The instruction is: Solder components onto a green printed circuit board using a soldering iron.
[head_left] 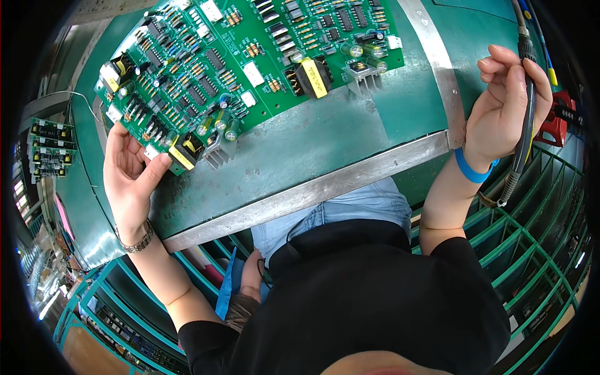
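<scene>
A large green circuit board [270, 111], crowded with resistors, chips, capacitors and finned heatsinks, reaches across the far part of the workbench. My left hand [129, 172] pinches its near left corner, with the thumb by a yellow-wrapped transformer [183, 152] and the fingers partly hidden at the edge. Off to the right, my right hand [505, 111] is closed around the black handle of a soldering iron [524, 140], apart from the board. The iron's metal end points away from me, and its cable end with a spring sleeve hangs below my wrist.
The green bench top [250, 165] ends in a metal edge strip [312, 192] before my lap. Beside the iron is a red holder [558, 122]. More small circuit boards [52, 150] stand at the far left. Green metal racks [522, 231] lie below the bench. Another person's hand [252, 275] shows beside my leg.
</scene>
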The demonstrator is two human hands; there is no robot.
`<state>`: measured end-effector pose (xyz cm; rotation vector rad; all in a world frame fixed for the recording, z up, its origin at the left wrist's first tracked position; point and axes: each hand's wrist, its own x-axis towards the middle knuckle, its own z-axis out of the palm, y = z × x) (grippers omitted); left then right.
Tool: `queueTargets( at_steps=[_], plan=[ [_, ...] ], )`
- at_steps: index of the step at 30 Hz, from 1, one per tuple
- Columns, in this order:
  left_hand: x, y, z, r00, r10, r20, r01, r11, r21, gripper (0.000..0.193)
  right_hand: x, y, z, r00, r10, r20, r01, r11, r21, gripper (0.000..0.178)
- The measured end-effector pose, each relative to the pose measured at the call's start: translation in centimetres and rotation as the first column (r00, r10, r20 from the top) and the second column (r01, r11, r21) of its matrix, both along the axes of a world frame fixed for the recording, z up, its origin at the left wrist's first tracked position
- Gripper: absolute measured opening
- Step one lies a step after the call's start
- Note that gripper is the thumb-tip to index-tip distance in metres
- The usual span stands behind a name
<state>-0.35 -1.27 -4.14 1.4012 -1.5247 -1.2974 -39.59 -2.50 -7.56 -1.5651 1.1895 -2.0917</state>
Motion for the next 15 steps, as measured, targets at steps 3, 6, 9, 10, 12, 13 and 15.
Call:
queueTargets(
  at_steps=[3,6,9,10,12,13,15],
  plan=[
    [0.00,-0.02,-0.01,1.000,0.000,0.003,0.000,1.000,-0.015,0.058,-0.21,0.10,-0.02,1.000,-0.012,-0.023,0.013,1.000,0.029,0.015],
    [0.07,-0.03,-0.02,1.000,-0.004,0.000,0.004,1.000,-0.014,0.057,-0.26,0.14,-0.07,0.999,-0.011,-0.031,0.012,0.999,0.031,0.015],
    [0.14,-0.05,-0.05,1.000,-0.004,0.005,0.004,1.000,-0.022,0.057,-0.24,0.14,-0.12,1.000,-0.009,-0.027,0.010,0.999,0.032,0.016],
    [0.16,-0.06,-0.06,1.000,-0.009,0.013,0.009,1.000,-0.023,0.057,-0.25,0.13,-0.13,0.999,-0.016,-0.027,0.017,0.999,0.033,0.016],
    [0.19,-0.04,-0.08,1.000,-0.003,0.013,0.003,1.000,-0.017,0.057,-0.32,0.11,-0.12,0.999,-0.016,-0.038,0.017,0.999,0.029,0.016],
    [0.21,-0.06,-0.08,1.000,-0.004,0.013,0.005,1.000,-0.018,0.057,-0.34,0.11,-0.12,0.999,-0.014,-0.049,0.015,1.000,0.025,0.016],
    [0.25,-0.11,-0.10,1.000,-0.003,-0.003,0.003,1.000,0.002,0.058,-0.38,0.11,-0.14,0.999,-0.008,-0.042,0.009,1.000,0.022,0.016]
  ],
)
